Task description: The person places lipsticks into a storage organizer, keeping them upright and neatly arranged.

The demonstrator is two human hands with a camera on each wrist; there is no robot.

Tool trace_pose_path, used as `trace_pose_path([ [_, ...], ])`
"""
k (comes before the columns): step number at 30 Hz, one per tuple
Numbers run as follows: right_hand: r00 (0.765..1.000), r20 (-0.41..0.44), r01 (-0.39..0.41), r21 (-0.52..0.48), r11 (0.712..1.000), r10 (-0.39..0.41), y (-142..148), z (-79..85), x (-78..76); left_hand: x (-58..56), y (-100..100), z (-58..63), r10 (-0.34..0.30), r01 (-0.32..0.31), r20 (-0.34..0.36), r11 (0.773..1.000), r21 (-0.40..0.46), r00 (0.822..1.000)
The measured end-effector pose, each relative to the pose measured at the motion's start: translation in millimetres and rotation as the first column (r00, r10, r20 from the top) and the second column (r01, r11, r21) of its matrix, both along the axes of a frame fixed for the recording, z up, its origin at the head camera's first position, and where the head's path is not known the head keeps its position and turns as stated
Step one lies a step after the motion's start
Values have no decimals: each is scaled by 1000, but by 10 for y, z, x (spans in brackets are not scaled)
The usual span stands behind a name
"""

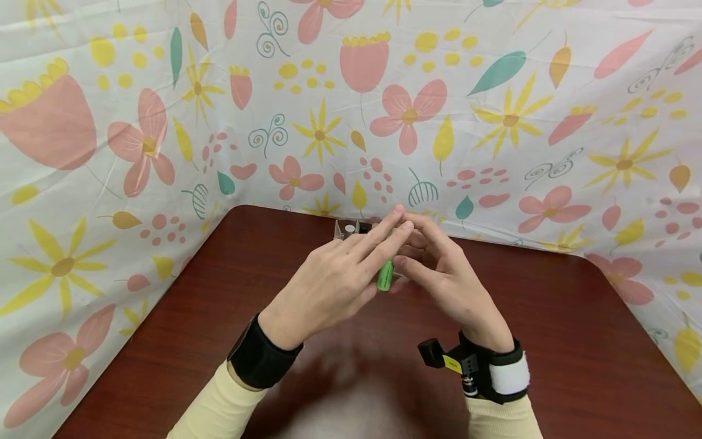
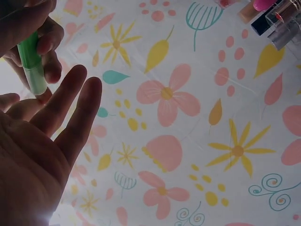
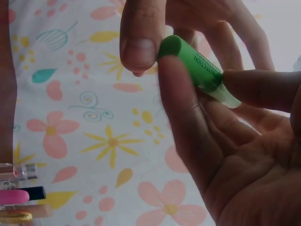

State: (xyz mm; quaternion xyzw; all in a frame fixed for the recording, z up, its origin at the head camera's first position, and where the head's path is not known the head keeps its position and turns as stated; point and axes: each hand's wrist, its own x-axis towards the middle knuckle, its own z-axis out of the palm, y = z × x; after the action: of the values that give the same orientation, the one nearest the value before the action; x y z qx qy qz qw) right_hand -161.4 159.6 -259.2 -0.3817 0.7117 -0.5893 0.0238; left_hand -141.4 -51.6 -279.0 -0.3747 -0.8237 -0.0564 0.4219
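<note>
Both hands meet over the table around a small green lip balm tube (image 1: 386, 277), darker at one end and pale at the other. Its label ends in "ROTECTION" in the right wrist view. My right hand (image 1: 452, 277) pinches the tube (image 3: 200, 66) between thumb and finger. My left hand (image 1: 334, 274) is on it too, its thumb (image 3: 142, 44) against the dark end. Other left fingers stretch out straight over the top. In the left wrist view the tube (image 2: 32, 56) sits among overlapping fingers, so part of the left hold is hidden.
A clear holder (image 1: 345, 228) stands near the table's back edge, partly behind the hands. Several lipsticks and tubes, one with a pink body (image 3: 14, 196), show there in the wrist views. Flowered cloth (image 1: 408, 116) walls the brown table (image 1: 548, 317) at the back and sides.
</note>
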Motion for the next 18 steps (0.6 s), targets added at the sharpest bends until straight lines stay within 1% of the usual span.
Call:
trace_pose_path([
  [2, 1000, -16, 14, 6, 1000, -14, -4, -19, -21, -22, -5, -13, 8, -8, 1, 1000, 3, 1000],
  [4, 998, -37, 55, 16, 998, -54, -19, -45, -60, -59, -22, -29, 16, -16, 23, 1000, 8, 1000],
  [6, 991, -56, 123, 32, 992, -121, -36, -91, -132, -109, -54, -54, 22, -22, 73, 1000, 10, 997],
  [8, 976, -79, 208, 49, 977, -204, -44, -179, -247, -179, -100, -106, 33, -34, 150, 999, 2, 988],
  [10, 955, -93, 287, 64, 956, -280, -35, -311, -386, -265, -159, -189, 42, -40, 229, 999, -13, 972],
  [12, 927, -106, 369, 83, 926, -360, -9, -473, -532, -362, -217, -296, 67, -58, 304, 998, -38, 950],
  [13, 913, -106, 403, 92, 911, -393, 7, -556, -601, -407, -246, -355, 86, -72, 331, 996, -55, 940],
  [15, 889, -81, 458, 104, 883, -451, 38, -710, -711, -498, -295, -473, 111, -88, 385, 993, -79, 916],
  [17, 865, -57, 502, 114, 857, -499, 63, -832, -792, -578, -330, -583, 134, -103, 435, 990, -94, 891],
  [18, 860, -42, 510, 113, 853, -509, 72, -877, -823, -614, -344, -629, 145, -110, 457, 989, -103, 878],
])
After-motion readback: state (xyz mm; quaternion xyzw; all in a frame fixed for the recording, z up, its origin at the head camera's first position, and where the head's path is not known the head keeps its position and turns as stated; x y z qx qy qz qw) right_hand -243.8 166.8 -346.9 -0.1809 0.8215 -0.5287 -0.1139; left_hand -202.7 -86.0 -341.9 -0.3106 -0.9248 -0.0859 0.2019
